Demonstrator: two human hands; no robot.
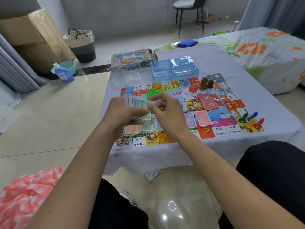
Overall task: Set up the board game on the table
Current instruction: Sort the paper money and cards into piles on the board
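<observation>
At centre frame our left hand [123, 111] grips a fanned stack of play money [138, 105] while our right hand [166, 111] pinches its top green note, above the game board [219, 116] on a pale-clothed low table [247, 76]; glossy floor tiles [49, 121], a woven basket [80, 42] and cardboard box [24, 35] fill the upper left

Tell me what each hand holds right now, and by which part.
The left hand grips a fanned stack of paper play money by its left end. The right hand pinches the top green note's right edge.
</observation>
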